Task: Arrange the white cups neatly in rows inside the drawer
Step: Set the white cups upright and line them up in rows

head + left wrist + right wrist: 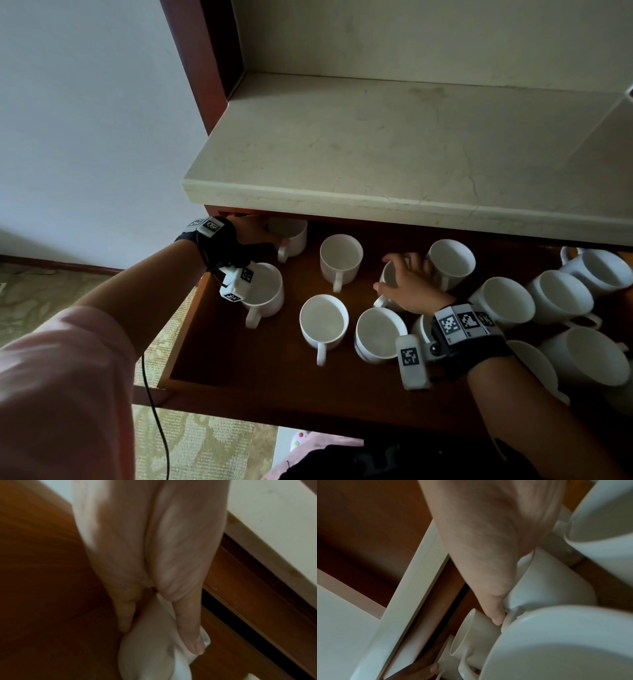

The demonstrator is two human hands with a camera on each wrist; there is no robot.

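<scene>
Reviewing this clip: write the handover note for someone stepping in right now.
Left hand: grips the white ceramic cup at the back-left corner of the brown wooden drawer.
Right hand: holds a white cup in the back row.
Done: five cups on the left stand upright and spaced in two rough rows.
Left: the cups crowded on the right touch and tilt; line them up.

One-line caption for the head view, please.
Left hand grips the back-corner cup; right hand grips a middle cup in the open drawer.
</scene>
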